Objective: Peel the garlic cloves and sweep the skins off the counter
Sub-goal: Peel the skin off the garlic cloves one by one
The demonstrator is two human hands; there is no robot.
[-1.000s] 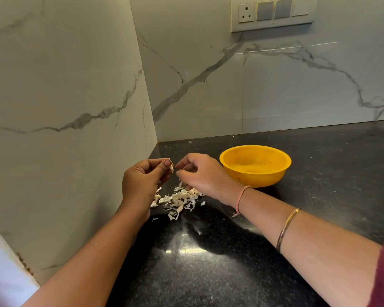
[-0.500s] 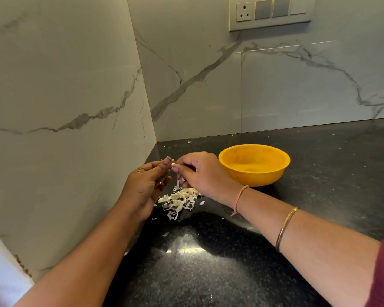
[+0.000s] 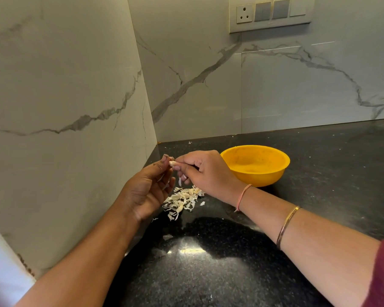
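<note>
I count my two hands, left hand (image 3: 147,191) and right hand (image 3: 205,173), one garlic clove (image 3: 172,163) between them, one yellow bowl (image 3: 255,165), one pile of skins (image 3: 182,201), too many to count.

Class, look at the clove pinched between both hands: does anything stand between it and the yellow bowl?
Only the right hand itself lies between the garlic clove and the yellow bowl. The pile of skins lies lower, on the counter, out of the way.
</note>
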